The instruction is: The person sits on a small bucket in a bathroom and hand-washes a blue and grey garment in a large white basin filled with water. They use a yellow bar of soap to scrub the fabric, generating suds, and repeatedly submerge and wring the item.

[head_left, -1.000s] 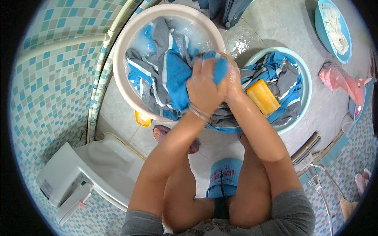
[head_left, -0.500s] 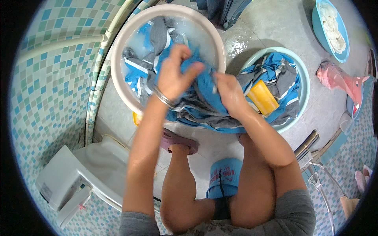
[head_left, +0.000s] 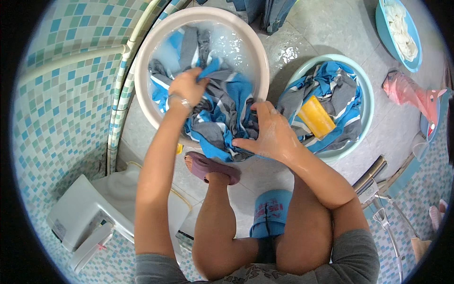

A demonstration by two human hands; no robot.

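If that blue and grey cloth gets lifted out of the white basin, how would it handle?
The blue and grey cloth would probably hang floppy: it bunches in folds between the left hand and right hand. It lies in sudsy water in the white basin, so likely heavy, dripping and somewhat slippery.

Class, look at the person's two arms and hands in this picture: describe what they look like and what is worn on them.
Both forearms are bare to the upper arm, where short grey sleeves begin. The left hand has a silvery bangle at the wrist. The right hand wears nothing and shows wet, soapy patches.
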